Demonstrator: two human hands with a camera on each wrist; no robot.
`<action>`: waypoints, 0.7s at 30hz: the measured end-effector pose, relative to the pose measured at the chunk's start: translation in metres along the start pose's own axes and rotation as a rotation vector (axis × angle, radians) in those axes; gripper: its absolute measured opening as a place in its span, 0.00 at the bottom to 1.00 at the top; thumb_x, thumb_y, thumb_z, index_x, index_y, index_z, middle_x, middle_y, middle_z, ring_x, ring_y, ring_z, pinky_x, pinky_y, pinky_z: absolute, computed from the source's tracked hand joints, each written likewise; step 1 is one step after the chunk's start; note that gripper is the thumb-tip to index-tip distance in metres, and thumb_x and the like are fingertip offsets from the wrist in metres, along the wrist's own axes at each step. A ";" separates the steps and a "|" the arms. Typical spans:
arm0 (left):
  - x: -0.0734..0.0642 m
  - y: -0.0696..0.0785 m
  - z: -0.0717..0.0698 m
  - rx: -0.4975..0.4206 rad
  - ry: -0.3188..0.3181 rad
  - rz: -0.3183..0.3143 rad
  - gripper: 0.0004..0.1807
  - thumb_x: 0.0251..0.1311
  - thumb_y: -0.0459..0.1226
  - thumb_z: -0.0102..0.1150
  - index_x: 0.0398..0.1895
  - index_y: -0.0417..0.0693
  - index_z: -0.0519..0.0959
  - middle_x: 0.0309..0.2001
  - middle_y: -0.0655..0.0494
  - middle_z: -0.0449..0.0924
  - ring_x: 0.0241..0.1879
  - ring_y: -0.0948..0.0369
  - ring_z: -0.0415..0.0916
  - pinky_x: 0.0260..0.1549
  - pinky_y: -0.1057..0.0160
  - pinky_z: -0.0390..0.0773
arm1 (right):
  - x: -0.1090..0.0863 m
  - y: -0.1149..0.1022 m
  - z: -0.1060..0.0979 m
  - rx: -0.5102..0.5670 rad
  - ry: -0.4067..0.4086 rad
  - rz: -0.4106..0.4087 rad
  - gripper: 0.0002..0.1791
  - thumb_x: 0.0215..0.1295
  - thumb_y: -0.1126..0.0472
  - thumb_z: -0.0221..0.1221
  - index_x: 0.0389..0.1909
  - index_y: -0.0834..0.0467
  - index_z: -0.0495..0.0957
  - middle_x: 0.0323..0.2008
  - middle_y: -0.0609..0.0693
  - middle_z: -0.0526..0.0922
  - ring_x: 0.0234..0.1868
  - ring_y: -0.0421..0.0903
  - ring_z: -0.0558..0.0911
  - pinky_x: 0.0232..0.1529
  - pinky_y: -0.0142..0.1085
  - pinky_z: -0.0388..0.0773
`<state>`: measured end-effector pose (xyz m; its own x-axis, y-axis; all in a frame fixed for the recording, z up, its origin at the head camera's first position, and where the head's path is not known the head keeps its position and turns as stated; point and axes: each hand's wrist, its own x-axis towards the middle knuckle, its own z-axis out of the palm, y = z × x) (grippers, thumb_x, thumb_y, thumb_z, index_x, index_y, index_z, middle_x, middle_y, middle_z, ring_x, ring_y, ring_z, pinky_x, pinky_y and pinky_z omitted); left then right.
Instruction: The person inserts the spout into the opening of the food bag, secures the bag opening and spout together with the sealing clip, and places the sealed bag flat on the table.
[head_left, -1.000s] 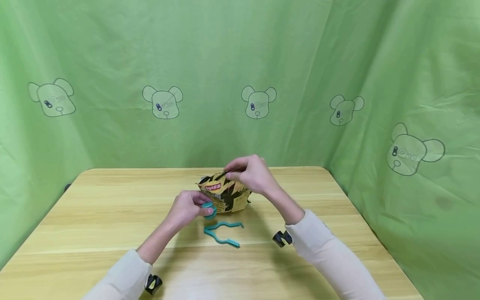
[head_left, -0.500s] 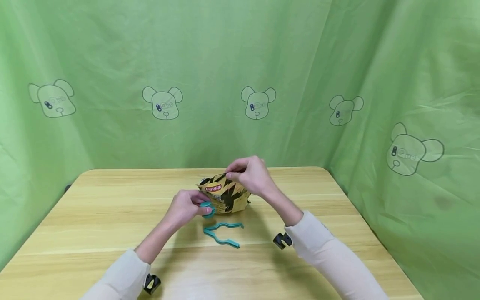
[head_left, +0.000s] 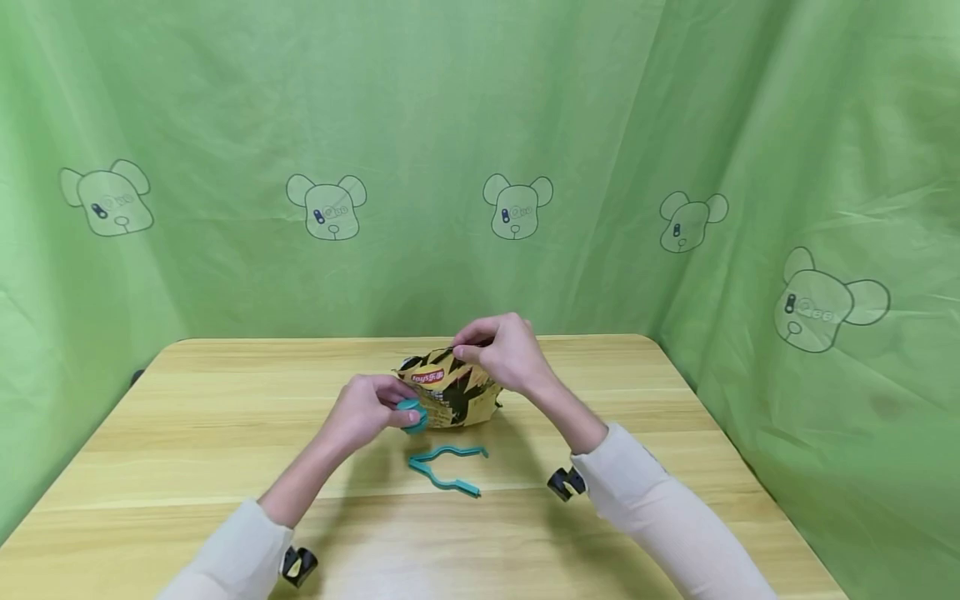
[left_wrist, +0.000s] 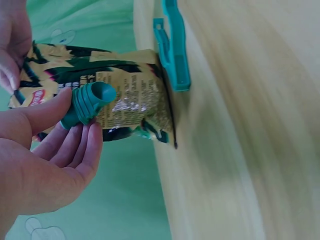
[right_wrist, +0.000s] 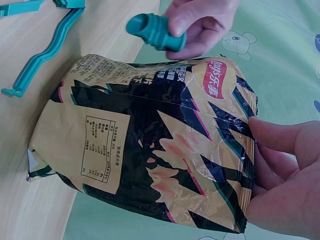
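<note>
A yellow and black Lay's chip bag (head_left: 457, 400) stands on the table, its top edge pinched by my right hand (head_left: 510, 354). The right wrist view shows the bag's printed back (right_wrist: 135, 145), with thumb and fingers at the top seam. My left hand (head_left: 365, 412) holds a teal ribbed spout (left_wrist: 89, 104) between thumb and fingers, just in front of the bag's left side. The spout's slanted hollow end faces away from the palm. On the table before the bag lies a teal hinged bag clip (head_left: 442, 471), its two arms spread apart.
The light wooden table (head_left: 187, 450) has rounded far corners. Green curtains (head_left: 420, 125) with bear-head outlines hang behind it and along both sides. Black brackets (head_left: 566, 482) are fixed at both sleeves' cuffs.
The left hand with the spout has shifted slightly left and up, a little away from the bag. The right hand keeps its hold on the bag top, and the clip has not moved.
</note>
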<state>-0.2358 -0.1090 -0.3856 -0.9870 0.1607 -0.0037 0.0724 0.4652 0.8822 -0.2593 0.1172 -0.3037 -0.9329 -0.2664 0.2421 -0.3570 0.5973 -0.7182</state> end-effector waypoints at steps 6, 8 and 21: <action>-0.004 0.008 -0.014 0.021 -0.006 0.033 0.14 0.53 0.36 0.77 0.44 0.48 0.87 0.37 0.56 0.87 0.38 0.61 0.83 0.43 0.58 0.82 | -0.001 -0.001 0.000 0.003 0.002 0.013 0.05 0.62 0.62 0.70 0.38 0.53 0.89 0.35 0.47 0.90 0.34 0.43 0.86 0.35 0.36 0.83; -0.006 0.011 -0.020 0.024 -0.015 0.042 0.15 0.54 0.37 0.76 0.45 0.47 0.87 0.38 0.56 0.87 0.38 0.61 0.83 0.43 0.58 0.82 | -0.001 -0.001 0.000 0.001 0.004 0.015 0.04 0.62 0.61 0.70 0.37 0.52 0.90 0.35 0.47 0.90 0.33 0.43 0.86 0.35 0.36 0.82; -0.012 0.034 -0.056 0.010 -0.036 0.076 0.18 0.57 0.41 0.75 0.50 0.47 0.86 0.42 0.52 0.88 0.39 0.60 0.84 0.46 0.58 0.81 | 0.000 -0.001 -0.001 0.013 -0.004 0.015 0.04 0.62 0.61 0.70 0.37 0.53 0.89 0.34 0.47 0.90 0.32 0.43 0.86 0.35 0.36 0.83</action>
<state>-0.2296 -0.1436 -0.3296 -0.9730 0.2264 0.0458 0.1481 0.4592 0.8759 -0.2592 0.1170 -0.3026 -0.9380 -0.2603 0.2291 -0.3424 0.5911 -0.7304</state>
